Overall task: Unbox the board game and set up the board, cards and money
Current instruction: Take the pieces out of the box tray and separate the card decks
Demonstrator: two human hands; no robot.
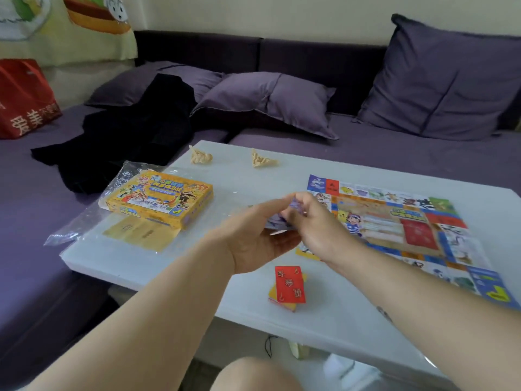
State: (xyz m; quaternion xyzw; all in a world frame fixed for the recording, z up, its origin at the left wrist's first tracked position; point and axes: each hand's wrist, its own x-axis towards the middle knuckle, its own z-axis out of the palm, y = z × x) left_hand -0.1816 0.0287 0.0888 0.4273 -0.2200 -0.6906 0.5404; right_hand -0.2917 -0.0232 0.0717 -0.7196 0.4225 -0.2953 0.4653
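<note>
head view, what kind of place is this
Probably a home living room: a purple sofa with loose cushions runs along two sides of a low white table, where a game board lies unfolded.

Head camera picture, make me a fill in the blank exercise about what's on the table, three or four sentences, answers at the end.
The yellow game box lies to the ___ of the unfolded board.
The top card of the small card stack near the front edge of the table is ___.
The bundle of slips is gripped by ___ hands, the left hand and the right hand.
At the far edge lie ___ crumpled tan papers.
Missing words: left; red; both; two.
</note>
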